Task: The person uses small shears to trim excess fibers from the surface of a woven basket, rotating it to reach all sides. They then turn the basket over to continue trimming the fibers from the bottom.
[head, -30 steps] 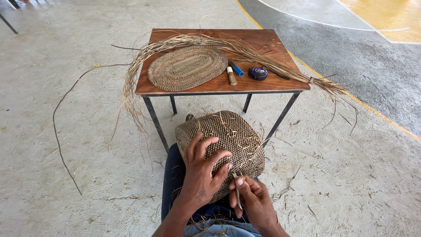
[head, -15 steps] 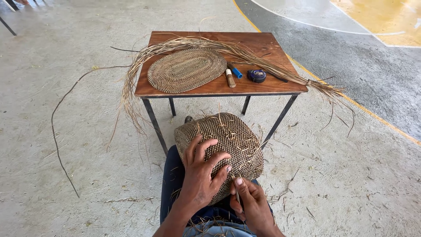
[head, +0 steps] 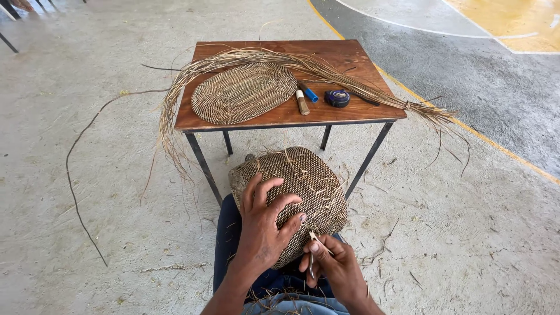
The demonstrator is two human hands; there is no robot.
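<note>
a woven basket (head: pixel 303 186) is pressed on the lap by the left hand (head: pixel 262 230), fingers spread; a thin tool (head: pixel 312 256) is pinched shut in the right hand (head: pixel 335 268).

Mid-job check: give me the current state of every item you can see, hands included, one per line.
Brown woven basket: on the lap, loose fibre ends sticking out.
Left hand: spread flat on the basket.
Right hand: pinching a thin metal tool at the basket's edge.
Oval woven mat: flat on the wooden table.
Long bundle of dry fibres: draped over both table ends.
Dark round tape measure: lying closed.
</note>
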